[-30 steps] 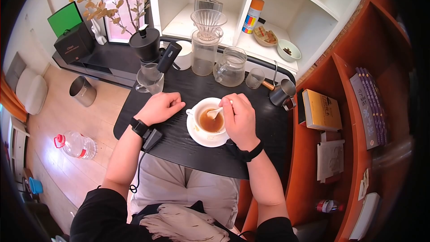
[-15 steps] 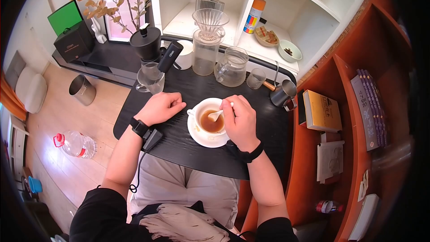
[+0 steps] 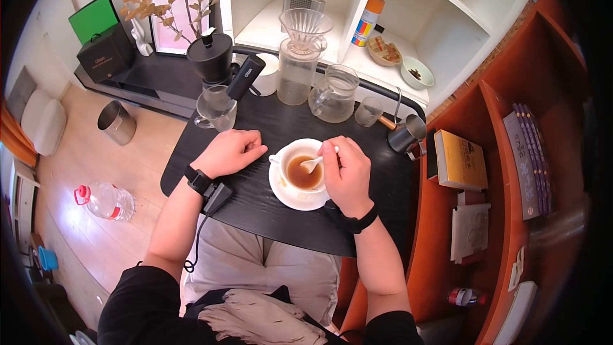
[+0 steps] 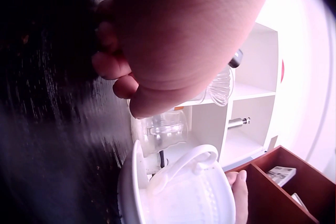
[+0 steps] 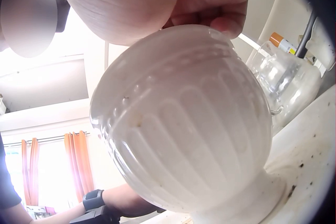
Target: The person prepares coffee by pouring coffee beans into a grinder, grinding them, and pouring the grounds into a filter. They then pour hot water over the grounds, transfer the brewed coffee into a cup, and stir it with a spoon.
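Note:
My right hand (image 3: 347, 176) pinches the handle of a white spoon (image 3: 310, 165) above a white cup (image 3: 301, 148). The spoon's bowl dips into brown liquid (image 3: 302, 179) in the cup. Under the cup lies a white saucer (image 3: 288, 198), with brown drips on it. In the right wrist view the cup's fluted wall (image 5: 194, 119) fills the middle, with the right hand over its rim. My left hand (image 3: 230, 151) rests on the black table left of the cup, fingers loosely curled and holding nothing. The left wrist view shows the cup's handle (image 4: 197, 155) below that hand.
Behind the cup stand a glass mug (image 3: 217, 110), a black coffee grinder (image 3: 211, 61), a glass dripper (image 3: 306, 25) on a tall glass vessel, a glass pot (image 3: 333, 96), a small glass (image 3: 368, 113) and a metal pitcher (image 3: 406, 133). Red-brown shelves (image 3: 440, 217) flank the right side.
The spoon's bowl has shifted slightly to the right in the liquid, and the right hand with it. The left hand stays in place. The head view has tilted a little.

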`<state>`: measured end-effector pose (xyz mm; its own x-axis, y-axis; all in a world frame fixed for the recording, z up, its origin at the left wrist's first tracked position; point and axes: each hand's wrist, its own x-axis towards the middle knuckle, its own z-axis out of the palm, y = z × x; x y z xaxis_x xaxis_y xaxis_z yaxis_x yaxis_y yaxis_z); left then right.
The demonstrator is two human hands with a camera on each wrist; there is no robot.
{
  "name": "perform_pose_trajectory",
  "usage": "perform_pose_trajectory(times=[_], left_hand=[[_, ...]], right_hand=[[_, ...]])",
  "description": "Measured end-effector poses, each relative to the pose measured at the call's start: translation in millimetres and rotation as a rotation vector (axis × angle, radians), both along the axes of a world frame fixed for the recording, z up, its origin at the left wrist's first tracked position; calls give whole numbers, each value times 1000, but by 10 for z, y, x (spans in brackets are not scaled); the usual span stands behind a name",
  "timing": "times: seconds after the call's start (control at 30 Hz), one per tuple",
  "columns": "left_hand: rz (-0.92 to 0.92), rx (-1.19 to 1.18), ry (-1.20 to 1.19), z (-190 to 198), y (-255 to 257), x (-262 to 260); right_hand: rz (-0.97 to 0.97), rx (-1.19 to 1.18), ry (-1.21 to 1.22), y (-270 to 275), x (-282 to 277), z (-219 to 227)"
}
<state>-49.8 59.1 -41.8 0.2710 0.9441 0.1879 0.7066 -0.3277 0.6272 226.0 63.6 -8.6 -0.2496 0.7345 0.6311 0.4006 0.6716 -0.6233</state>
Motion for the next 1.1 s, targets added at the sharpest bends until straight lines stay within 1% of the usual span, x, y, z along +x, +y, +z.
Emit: perform_pose_trajectory(times=[0.17, 0.43, 0.63, 0.73, 0.97, 1.1], left_hand=[[3, 15, 23, 37, -21, -23], [-3, 10, -10, 29, -19, 0], [9, -7, 13, 21, -14, -1], [-13, 43, 8, -12, -9, -19], [3, -19, 0, 11, -15, -12], [6, -26, 3, 29, -24, -1]], right_hand=[[10, 23, 15, 27, -16, -59], [35, 0, 34, 10, 2, -39], [27, 3, 11, -15, -7, -23], [30, 23, -9, -15, -16, -26], [42, -13, 4, -50, -31, 6], [42, 18, -5, -14, -2, -38]])
